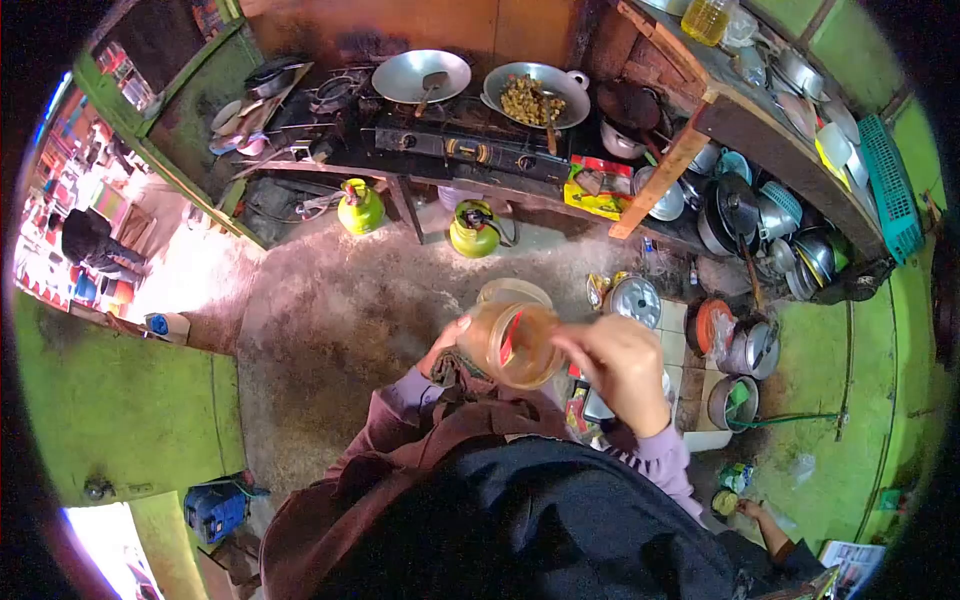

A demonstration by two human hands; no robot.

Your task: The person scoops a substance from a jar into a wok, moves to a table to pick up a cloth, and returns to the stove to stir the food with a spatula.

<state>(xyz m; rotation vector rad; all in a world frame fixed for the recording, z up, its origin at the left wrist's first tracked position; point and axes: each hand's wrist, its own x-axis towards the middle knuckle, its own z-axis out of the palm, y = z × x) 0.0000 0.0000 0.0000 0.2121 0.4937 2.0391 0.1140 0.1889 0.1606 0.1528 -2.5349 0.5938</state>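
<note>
My left hand (446, 345) is wrapped round the side of a see-through plastic jar (478, 338), held tilted in front of my body with its mouth towards me. Inside the jar stands a red spoon-like utensil (512, 332). A pale round rim (520, 288) shows just behind the jar. My right hand (622, 362) is closed, its fingertips right at the jar's right rim and slightly blurred. I cannot tell what those fingers hold. A dark cloth (462, 375) hangs below my left hand, against the jar.
Ahead, a gas stove (465, 148) carries an empty wok (420, 75) and a wok of diced food (535, 95). Green gas cylinders (473, 230) stand below. Pots (750, 350) sit on the right floor, under a wooden shelf (780, 140). Another person's hand (750, 508) is at lower right.
</note>
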